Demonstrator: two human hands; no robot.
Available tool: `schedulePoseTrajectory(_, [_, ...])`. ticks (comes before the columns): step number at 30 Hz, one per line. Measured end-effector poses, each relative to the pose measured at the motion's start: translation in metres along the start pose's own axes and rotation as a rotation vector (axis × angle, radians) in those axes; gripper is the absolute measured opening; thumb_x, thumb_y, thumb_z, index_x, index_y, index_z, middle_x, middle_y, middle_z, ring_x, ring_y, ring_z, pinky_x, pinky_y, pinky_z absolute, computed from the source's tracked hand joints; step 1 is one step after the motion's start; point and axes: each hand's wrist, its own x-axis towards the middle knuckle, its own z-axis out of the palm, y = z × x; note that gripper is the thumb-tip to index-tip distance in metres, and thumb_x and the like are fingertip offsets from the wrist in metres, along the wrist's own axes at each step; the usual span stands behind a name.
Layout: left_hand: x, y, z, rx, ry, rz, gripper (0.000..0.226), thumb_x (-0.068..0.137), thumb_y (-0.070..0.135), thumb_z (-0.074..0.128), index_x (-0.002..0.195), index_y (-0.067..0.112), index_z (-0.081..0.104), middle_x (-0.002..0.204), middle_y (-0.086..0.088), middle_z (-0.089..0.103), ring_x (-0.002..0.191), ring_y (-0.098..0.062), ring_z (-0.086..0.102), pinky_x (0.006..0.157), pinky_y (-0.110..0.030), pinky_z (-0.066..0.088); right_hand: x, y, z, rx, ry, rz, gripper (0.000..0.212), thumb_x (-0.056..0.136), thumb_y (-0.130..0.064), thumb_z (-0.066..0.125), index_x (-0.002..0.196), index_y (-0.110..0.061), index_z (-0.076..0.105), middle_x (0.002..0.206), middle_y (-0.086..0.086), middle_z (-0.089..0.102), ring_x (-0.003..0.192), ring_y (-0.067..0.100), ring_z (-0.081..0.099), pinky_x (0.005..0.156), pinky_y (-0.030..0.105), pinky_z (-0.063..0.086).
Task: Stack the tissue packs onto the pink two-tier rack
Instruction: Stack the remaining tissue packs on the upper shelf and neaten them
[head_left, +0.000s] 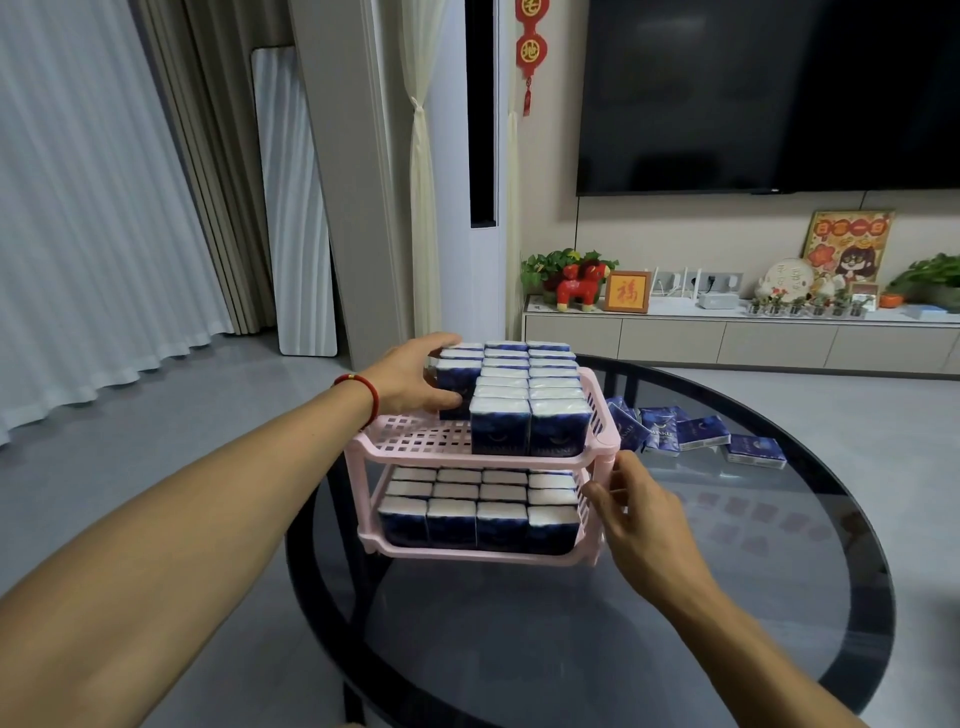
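The pink two-tier rack (415, 441) stands on the round dark glass table (675, 597). Its lower tier holds rows of upright dark blue tissue packs (478, 522). More rows of upright packs (530, 395) stand on the upper tier, whose front left corner is bare. My left hand (410, 376) grips the left-hand row of packs (457, 379) on the upper tier, thumb at the front and fingers at the back. My right hand (631, 506) holds the rack's right front post, fingers curled round it.
Several loose tissue packs (701, 434) lie on the table to the right of the rack. Behind are a TV, a low cabinet (727, 338) with ornaments, and curtains at the left. The near table surface in front of the rack is bare glass.
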Motion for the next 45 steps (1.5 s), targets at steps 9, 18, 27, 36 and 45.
schedulePoseTrajectory(9, [-0.002, 0.003, -0.002, -0.006, -0.027, -0.045, 0.099, 0.080, 0.020, 0.087, 0.160, 0.028, 0.028, 0.155, 0.001, 0.045, 0.127, -0.019, 0.055, 0.095, -0.025, 0.047, 0.001, 0.002, 0.001, -0.003, 0.001, -0.002, 0.011, 0.101, -0.027, 0.060, 0.109, -0.021, 0.054, 0.107, -0.003, 0.071, 0.092, 0.019, 0.066, 0.078, 0.039, 0.057])
schedulePoseTrajectory(18, [-0.007, 0.009, -0.005, 0.000, -0.027, -0.069, 0.108, 0.080, 0.020, 0.087, 0.162, 0.034, 0.018, 0.159, -0.004, 0.040, 0.123, -0.027, 0.061, 0.103, -0.039, 0.052, 0.002, 0.004, 0.002, -0.006, 0.003, -0.008, 0.012, 0.102, -0.028, 0.059, 0.111, -0.021, 0.054, 0.107, -0.002, 0.071, 0.093, 0.020, 0.067, 0.080, 0.044, 0.059])
schedulePoseTrajectory(27, [-0.039, 0.034, -0.018, 0.077, 0.054, -0.098, 0.102, 0.085, 0.031, 0.080, 0.162, 0.035, 0.014, 0.163, -0.011, 0.030, 0.139, -0.030, 0.046, 0.108, -0.047, 0.048, 0.000, 0.006, -0.005, 0.103, -0.042, -0.003, 0.019, 0.103, -0.038, 0.051, 0.117, -0.026, 0.058, 0.100, -0.019, 0.066, 0.091, 0.002, 0.065, 0.074, 0.021, 0.054])
schedulePoseTrajectory(36, [-0.161, 0.111, 0.082, -0.084, 0.603, 0.335, 0.026, 0.083, -0.003, 0.067, 0.096, 0.019, 0.070, 0.100, 0.012, 0.066, 0.097, -0.003, 0.063, 0.085, -0.011, 0.048, 0.059, 0.089, -0.004, -0.083, 0.139, 0.296, 0.036, 0.094, -0.010, 0.055, 0.129, -0.012, 0.059, 0.123, 0.011, 0.067, 0.106, 0.029, 0.065, 0.096, 0.050, 0.055])
schedulePoseTrajectory(45, [-0.140, 0.090, 0.185, -0.201, 0.029, 0.123, 0.038, 0.083, -0.002, 0.064, 0.100, 0.031, 0.072, 0.103, 0.015, 0.065, 0.099, -0.006, 0.063, 0.073, -0.015, 0.052, 0.143, 0.112, 0.022, -0.416, 0.110, 0.167, 0.056, 0.100, -0.028, 0.058, 0.152, -0.025, 0.036, 0.148, 0.005, 0.052, 0.130, 0.032, 0.041, 0.103, 0.047, 0.038])
